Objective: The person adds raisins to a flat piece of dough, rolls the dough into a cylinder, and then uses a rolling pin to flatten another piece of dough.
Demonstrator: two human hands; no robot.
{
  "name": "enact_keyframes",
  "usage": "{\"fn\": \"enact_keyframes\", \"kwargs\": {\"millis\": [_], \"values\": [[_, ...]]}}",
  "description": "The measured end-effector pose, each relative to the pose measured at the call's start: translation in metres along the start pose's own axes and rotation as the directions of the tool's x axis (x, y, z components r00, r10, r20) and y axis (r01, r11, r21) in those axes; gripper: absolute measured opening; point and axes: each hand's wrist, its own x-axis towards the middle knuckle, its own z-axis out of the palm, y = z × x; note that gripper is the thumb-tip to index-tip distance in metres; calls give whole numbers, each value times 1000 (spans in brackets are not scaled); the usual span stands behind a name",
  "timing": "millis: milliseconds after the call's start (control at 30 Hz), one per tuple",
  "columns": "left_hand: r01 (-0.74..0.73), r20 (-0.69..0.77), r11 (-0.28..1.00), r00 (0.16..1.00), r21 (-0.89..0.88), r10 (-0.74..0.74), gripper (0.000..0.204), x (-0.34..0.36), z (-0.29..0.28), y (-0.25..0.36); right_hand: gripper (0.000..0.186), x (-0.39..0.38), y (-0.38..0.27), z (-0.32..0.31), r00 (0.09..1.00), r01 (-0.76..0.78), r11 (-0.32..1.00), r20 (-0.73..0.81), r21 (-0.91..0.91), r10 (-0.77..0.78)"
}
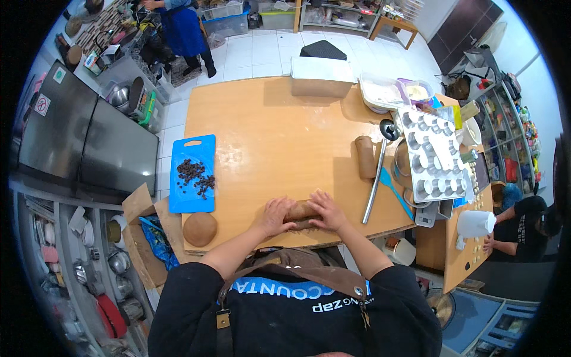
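Observation:
A brown roll of dough (301,210) lies crosswise near the front edge of the wooden table. My left hand (276,216) curves over its left end, and my right hand (326,212) grips the right end with bent fingers. Part of the dough is hidden under both hands. To the left, a round ball of brown dough (200,229) rests at the table's corner. Behind it, a blue cutting board (204,150) carries a scatter of dark brown chips (191,171). A thick brown cylinder (364,157) stands or lies farther right; its kind is unclear.
On the right are a long metal-handled ladle (375,189), a blue spatula (397,193), a muffin tin (428,143), a kitchen scale (426,215) and tubs (380,90). A pale box (322,77) sits at the far edge. Two other people are at far left and right.

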Motion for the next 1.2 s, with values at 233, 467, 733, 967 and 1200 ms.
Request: {"fn": "enact_keyframes", "kwargs": {"millis": [233, 467, 733, 967, 1200], "values": [[243, 98, 970, 965, 13, -243, 75, 29, -5, -6, 55, 36, 4, 16, 897, -418, 907, 181, 56, 402], [56, 59, 998, 997, 42, -58, 78, -4, 11, 16, 62, 0, -30, 11, 976, -201, 979, 89, 27, 198], [580, -167, 787, 772, -211, -614, 82, -2, 7, -2, 66, -10, -24, 15, 511, -571, 490, -182, 658, 840], [721, 181, 460, 618, -518, -765, 61, -2, 19, 7, 60, 8, -52, 1, 560, -810, 508, 129, 292, 818], [432, 40, 425, 737, -795, -675, 64, -27, 51, 10, 60, -31, -60, 22, 768, -532, 734, -125, 421, 629]]}}
